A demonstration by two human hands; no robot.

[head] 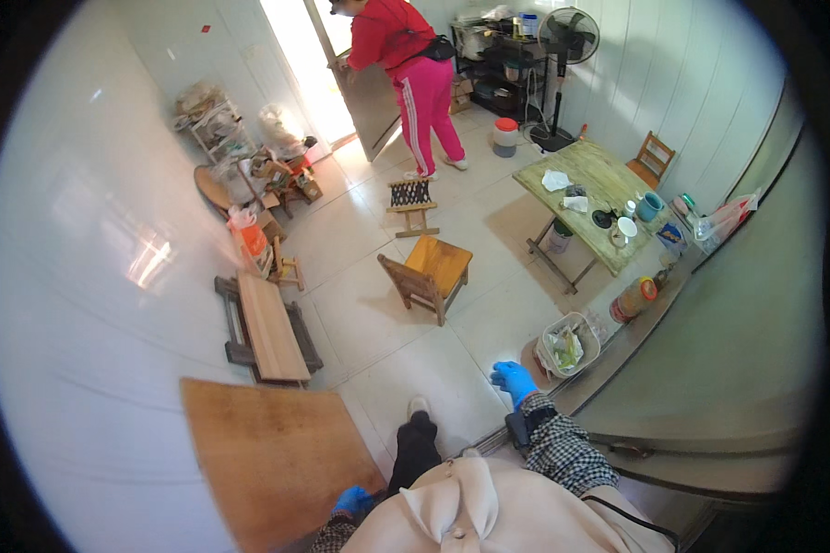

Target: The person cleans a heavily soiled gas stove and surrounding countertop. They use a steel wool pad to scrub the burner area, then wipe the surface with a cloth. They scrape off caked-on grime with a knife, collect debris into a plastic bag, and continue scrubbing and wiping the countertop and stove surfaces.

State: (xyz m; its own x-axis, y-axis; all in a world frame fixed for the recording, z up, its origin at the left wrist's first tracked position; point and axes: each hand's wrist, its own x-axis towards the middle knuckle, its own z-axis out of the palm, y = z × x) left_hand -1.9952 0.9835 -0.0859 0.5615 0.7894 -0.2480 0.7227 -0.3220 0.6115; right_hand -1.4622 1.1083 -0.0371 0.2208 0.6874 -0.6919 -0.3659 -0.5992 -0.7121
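Observation:
My right hand [513, 380], in a blue glove, hangs in front of me at the right, beside a white waste bin [544, 336] with green scraps and a bag inside. Nothing shows in it, and its fingers look loosely bent. My left hand [353, 500], gloved in blue too, is low by my dark trouser leg, near the edge of a wooden board [277, 449]; its fingers are partly hidden. Checked sleeves cover both forearms. Ahead on the tiled floor stand a small wooden chair [437, 266] and a folding stool [412, 196] with a woven black seat.
A person [422, 76] in red and pink holds a door [370, 97]. Right stands a greenish table [567, 166] with cups and paper, then a fan [568, 34] and black shelving [501, 69]. Left, a wooden bench [270, 325], bags and boxes line the wall. A jar [633, 300] stands right.

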